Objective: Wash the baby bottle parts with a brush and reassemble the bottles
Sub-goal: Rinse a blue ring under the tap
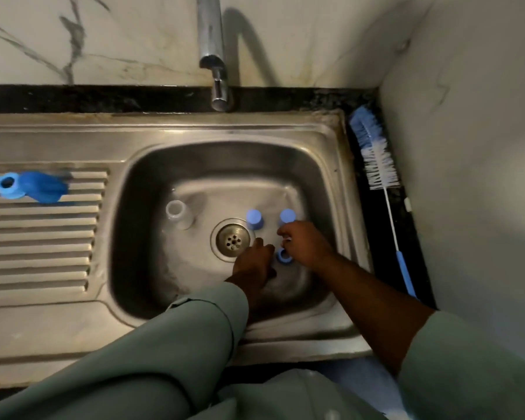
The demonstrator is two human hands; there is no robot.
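A: Which step is this?
B: Gathering parts, I judge. Both hands reach into the sink (140, 165); the right hand (305, 245) pinches something small and pale, the left hand (253, 260) lies relaxed beside the blue ring (284, 256), at five o'clock from the drain (233, 239).
A: Next?
B: Fetching the brush (379, 174), lying at three o'clock outside the basin. No writing is readable.

Steel sink (340, 183), blue caps (254, 219) inside.
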